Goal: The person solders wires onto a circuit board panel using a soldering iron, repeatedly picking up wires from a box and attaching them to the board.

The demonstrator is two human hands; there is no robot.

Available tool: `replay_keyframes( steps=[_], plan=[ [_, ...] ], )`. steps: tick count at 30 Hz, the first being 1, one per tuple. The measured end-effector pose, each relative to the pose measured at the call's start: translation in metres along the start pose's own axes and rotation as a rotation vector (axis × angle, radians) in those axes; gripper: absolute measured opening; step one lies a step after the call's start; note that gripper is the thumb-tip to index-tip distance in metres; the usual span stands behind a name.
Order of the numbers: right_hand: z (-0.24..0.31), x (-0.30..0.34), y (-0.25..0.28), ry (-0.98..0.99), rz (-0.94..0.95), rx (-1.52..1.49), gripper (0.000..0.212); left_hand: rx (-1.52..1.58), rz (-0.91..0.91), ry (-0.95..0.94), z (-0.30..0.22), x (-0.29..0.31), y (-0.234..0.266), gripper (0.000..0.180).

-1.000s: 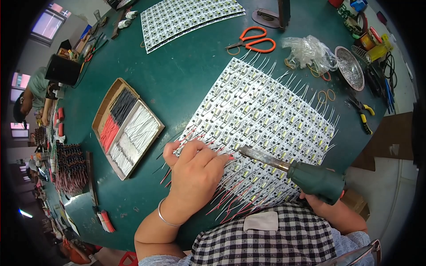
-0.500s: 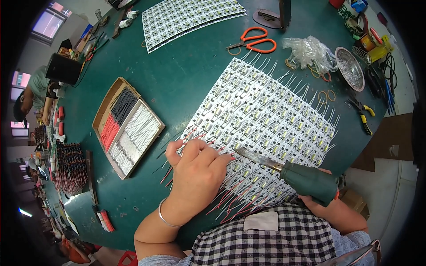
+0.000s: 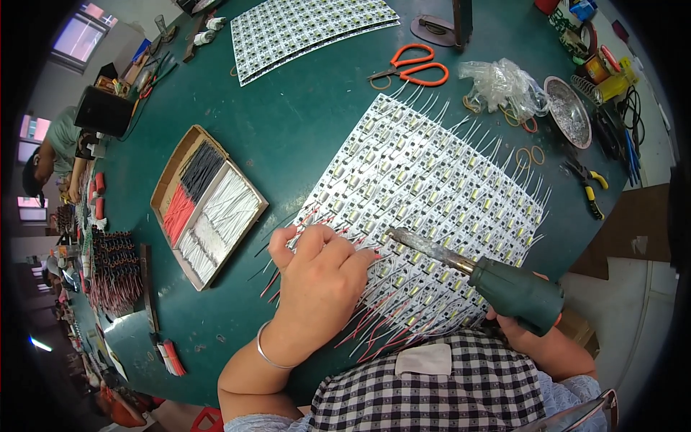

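Observation:
A white circuit-board panel (image 3: 432,173) with rows of small components lies on the green table in front of me. White wires stick out along its far edge, and red, black and white wires (image 3: 374,317) trail from its near left side. My left hand (image 3: 317,284) rests over that side, its fingers curled down among the wires. Its fingertips are partly hidden, so what they pinch does not show. In my right hand (image 3: 512,327) is a soldering iron (image 3: 515,295) with a thick green handle. Its tarnished metal tip points left over the panel, near my left fingers.
Left of the panel sits a cardboard tray (image 3: 160,194) of black, red and white wires. Orange-handled scissors (image 3: 417,68), a crumpled plastic bag (image 3: 504,86), a metal dish (image 3: 568,111) and yellow-handled pliers (image 3: 594,191) lie beyond. More panels (image 3: 309,36) are stacked at the back.
The soldering iron has drawn back slightly to the right, its tip moving off from my left fingers. My left hand stays almost in place.

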State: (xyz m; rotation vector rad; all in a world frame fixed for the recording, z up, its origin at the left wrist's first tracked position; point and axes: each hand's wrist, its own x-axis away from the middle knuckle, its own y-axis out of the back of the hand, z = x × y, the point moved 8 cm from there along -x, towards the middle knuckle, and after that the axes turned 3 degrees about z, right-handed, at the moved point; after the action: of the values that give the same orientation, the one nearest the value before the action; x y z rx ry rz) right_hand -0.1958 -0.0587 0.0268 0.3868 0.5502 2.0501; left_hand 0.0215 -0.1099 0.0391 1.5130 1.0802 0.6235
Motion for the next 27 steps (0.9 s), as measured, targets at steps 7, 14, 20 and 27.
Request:
replay_keyframes(
  steps=[7, 14, 20, 27],
  plan=[
    [-0.001, 0.002, -0.001, 0.056, -0.017, 0.073, 0.036, 0.009, 0.009, -0.001, -0.001, 0.0, 0.0, 0.014],
    [-0.003, 0.002, -0.002, 0.025, -0.029, -0.03, 0.037, -0.009, 0.008, -0.004, -0.001, -0.001, 0.001, 0.013],
    [0.004, 0.004, 0.006, 0.088, -0.012, 0.133, 0.036, -0.088, 0.021, 0.02, 0.005, 0.004, 0.014, 0.013],
    [-0.038, 0.04, 0.019, -0.252, -0.269, -0.433, 0.025, -0.168, -0.104, 0.166, 0.007, 0.014, 0.055, 0.018]
  ],
)
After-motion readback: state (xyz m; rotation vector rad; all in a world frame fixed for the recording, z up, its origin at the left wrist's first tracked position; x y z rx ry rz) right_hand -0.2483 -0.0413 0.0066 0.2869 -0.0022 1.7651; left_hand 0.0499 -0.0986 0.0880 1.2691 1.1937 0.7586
